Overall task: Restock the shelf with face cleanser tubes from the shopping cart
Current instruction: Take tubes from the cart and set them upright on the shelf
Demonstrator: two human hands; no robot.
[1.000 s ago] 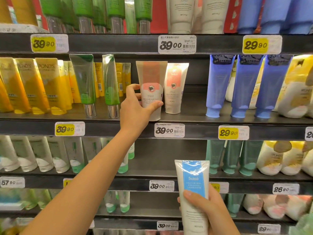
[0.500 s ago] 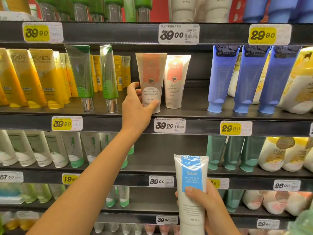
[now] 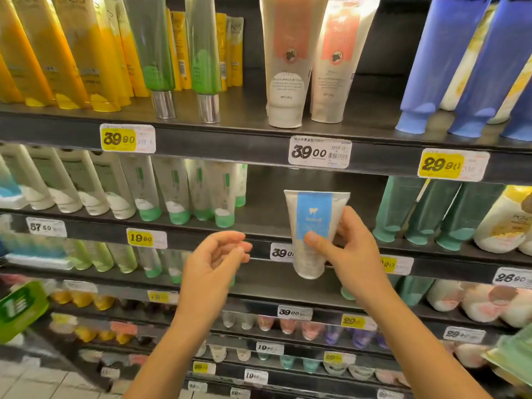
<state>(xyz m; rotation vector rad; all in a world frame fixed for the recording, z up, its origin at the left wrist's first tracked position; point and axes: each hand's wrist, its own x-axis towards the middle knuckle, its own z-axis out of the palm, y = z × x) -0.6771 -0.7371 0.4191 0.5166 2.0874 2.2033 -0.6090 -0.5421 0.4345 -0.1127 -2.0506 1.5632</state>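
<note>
- On my feed, the right hand (image 3: 349, 254) has the blue-label tube (image 3: 312, 214) in a pinch. The thumb is flat on the front of the label and the other fingers are curled round the back at its right edge.
- The tube is roughly upright, cap end down and crimped end up.
- It's held in the air in front of the bare gap on the shelf (image 3: 263, 217), not standing on it. The cap hangs lower than the shelf's front edge.
- That gap sits between the white tubes with green caps (image 3: 175, 191) on the left and the teal tubes (image 3: 417, 211) on the right.
- The left hand (image 3: 214, 262) is just left of the tube and not touching it. Its fingers are loosely curled with nothing in them.
- One shelf up, two pink-label tubes (image 3: 288, 61) stand cap-down side by side, just above a 39.00 price tag (image 3: 319, 152).
- Left of those are two green tubes with silver caps (image 3: 157, 53), then a row of yellow tubes (image 3: 57, 53).
- On the right of that upper shelf, the blue tubes (image 3: 440, 67) lean in a row.
- The lower shelves are too blurry for me to read the products.
</note>
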